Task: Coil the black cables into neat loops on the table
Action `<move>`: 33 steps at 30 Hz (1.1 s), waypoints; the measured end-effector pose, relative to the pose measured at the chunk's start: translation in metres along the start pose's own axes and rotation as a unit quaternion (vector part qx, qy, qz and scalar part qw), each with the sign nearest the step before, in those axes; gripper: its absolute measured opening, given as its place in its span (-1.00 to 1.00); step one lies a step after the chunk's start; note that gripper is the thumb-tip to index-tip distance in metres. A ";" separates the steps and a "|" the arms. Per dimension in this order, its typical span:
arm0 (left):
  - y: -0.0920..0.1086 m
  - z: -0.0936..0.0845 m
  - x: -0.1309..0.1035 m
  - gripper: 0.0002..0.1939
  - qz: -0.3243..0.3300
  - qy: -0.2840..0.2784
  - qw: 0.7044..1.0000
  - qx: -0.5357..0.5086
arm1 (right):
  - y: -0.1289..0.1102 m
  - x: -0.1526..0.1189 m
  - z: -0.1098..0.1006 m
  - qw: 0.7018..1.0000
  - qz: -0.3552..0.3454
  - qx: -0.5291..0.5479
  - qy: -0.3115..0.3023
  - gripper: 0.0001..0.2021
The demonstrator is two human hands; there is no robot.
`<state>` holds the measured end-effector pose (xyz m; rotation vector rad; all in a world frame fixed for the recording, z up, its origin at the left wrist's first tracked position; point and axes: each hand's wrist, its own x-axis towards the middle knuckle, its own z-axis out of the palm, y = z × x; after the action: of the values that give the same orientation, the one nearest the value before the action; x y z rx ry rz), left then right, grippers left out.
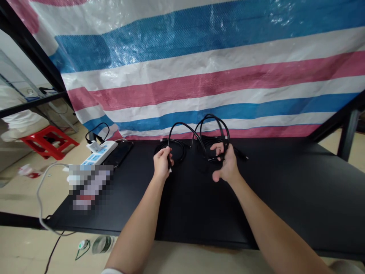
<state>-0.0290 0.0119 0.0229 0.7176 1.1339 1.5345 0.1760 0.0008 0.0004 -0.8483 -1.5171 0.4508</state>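
My left hand pinches a black cable near one end, above the black table. From there the cable arcs up and over toward the right, into loose upright loops. My right hand is at these loops, which pass behind and beside its fingers; the thumb is spread away, and the fingers curl around the cable. One coiled black cable lies on the table behind my left hand. Another coil lies behind my right hand, with a plug to its right.
On the table's left side are a white power strip with plugs, a dark phone and a blurred item. A striped plastic sheet hangs behind the table. At the far left, a person sits on a red stool.
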 end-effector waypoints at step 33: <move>-0.013 -0.017 -0.002 -0.54 0.341 -0.201 0.774 0.494 | -0.012 0.017 -0.003 0.892 0.327 0.304 -0.069 -0.36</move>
<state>-0.0385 0.0053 0.0047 2.2669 1.3794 1.1028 0.1770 0.0051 0.0206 -0.8076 -1.0647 1.4285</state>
